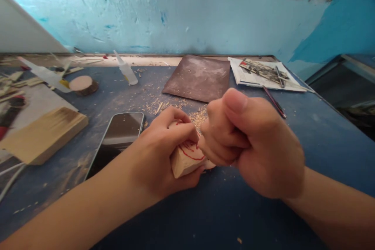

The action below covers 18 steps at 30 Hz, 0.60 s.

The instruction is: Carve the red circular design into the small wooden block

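A small pale wooden block with curved red lines on its top is held in my left hand, fingers wrapped over and under it. Just right of the block, my right hand is closed in a fist with the thumb on top, its lower fingers close to the block's marked face. What the fist grips, if anything, is hidden. Pale wood shavings lie on the dark blue table behind the hands.
A phone and a thick wooden board lie left. Behind are a round wood slice, two glue bottles, brown sandpaper, papers with thin tools and a pencil.
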{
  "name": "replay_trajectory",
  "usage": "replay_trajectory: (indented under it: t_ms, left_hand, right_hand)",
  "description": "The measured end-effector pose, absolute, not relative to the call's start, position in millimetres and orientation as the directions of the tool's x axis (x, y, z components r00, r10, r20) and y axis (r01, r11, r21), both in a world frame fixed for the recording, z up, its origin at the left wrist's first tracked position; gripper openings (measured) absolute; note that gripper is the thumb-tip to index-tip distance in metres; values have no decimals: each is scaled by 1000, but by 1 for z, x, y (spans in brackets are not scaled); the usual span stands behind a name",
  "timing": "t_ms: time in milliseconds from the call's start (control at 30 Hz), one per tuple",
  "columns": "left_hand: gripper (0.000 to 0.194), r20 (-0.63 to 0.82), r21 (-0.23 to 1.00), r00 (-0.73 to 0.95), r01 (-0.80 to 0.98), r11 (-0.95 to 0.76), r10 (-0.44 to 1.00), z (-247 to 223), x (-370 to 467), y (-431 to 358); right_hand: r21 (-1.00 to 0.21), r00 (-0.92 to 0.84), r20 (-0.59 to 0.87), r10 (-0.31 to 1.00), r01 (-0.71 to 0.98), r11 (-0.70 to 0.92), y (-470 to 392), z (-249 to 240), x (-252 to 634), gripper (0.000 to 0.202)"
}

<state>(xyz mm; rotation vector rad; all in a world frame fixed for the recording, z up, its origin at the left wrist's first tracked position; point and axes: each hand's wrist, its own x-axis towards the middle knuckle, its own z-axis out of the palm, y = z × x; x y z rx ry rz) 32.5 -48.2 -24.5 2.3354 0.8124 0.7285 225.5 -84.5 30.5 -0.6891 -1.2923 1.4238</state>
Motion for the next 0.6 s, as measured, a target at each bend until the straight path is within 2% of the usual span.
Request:
replay_trajectory:
  t_ms: [200,600]
  left_hand:
    - [15,285,660,673,379,-648,683,-25,33,-48]
    - [17,279,656,671,389,-647,687,-23,34,-49]
  right_hand:
    - [-945,-257,201,945,-305,118,-83,33,225,62]
    - [-932,-289,221,932,-344,114,-83,28,223,53]
